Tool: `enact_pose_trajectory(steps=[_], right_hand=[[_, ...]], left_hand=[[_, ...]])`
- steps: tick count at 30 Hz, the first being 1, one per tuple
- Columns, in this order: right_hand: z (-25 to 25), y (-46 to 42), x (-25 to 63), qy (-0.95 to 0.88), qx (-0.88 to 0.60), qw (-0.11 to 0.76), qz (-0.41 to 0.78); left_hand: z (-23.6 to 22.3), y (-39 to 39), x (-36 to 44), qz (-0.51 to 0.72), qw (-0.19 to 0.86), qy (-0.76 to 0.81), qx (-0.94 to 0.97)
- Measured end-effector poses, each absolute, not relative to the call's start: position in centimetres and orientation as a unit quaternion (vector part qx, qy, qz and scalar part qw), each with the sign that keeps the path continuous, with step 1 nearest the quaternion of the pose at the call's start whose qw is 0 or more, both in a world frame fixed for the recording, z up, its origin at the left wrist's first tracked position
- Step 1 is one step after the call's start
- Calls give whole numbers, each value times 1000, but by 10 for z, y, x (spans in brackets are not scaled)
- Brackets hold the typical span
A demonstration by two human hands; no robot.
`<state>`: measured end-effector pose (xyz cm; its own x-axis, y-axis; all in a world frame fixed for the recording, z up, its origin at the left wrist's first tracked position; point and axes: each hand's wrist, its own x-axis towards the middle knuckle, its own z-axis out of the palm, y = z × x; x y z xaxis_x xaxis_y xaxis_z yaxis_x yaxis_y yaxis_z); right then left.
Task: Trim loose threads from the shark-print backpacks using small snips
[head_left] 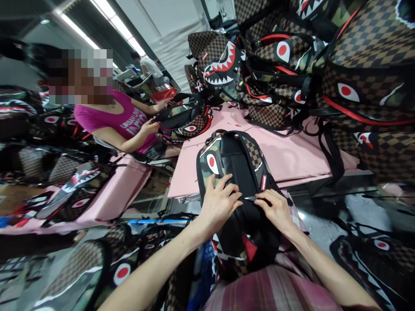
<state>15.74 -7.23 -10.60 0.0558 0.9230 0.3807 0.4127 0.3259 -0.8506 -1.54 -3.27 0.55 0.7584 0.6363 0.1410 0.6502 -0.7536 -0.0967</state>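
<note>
A backpack (231,160) with camouflage, brown check and black panels lies tilted between my lap and the table edge. A white eye with a red centre shows on its left side. My left hand (220,201) rests on the black middle panel, its fingers apart and bent. In my right hand (274,209), thumb and fingers are closed on a small pointed metal tool (249,198). Its tip points left toward my left fingertips, over the black panel. Whether it is snips or tweezers I cannot tell. A red label (263,182) sits just above my right hand.
Pink-covered table (188,172) in front. Similar backpacks (282,52) are piled at its back and right; others (123,270) lie low at left and lower right (379,246). Across on the left, a co-worker in a magenta shirt (129,116) holds another backpack (184,116).
</note>
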Motion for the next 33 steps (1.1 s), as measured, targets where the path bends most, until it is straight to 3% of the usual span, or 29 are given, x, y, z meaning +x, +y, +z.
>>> enact_pose_trajectory(steps=[7, 17, 23, 28, 30, 33], right_hand=[[-108, -75, 154, -641, -515, 508, 255], [-93, -69, 154, -700, -494, 481, 189], [-111, -65, 168, -524, -553, 533, 368], [-139, -73, 186, -408, -583, 567, 414], [-146, -81, 193, -394, -590, 570, 414], [-153, -85, 208, -376, -596, 576, 414]], left_hand=[[-5, -32, -9, -50, 114, -339, -933], [-7, -32, -5, -75, 31, -379, -922], [6, -31, -18, -86, -87, -391, -912], [4, -54, -20, -37, -64, -385, -920], [6, -67, -19, -3, -137, -326, -935], [26, -72, -34, 46, -343, -233, -909]])
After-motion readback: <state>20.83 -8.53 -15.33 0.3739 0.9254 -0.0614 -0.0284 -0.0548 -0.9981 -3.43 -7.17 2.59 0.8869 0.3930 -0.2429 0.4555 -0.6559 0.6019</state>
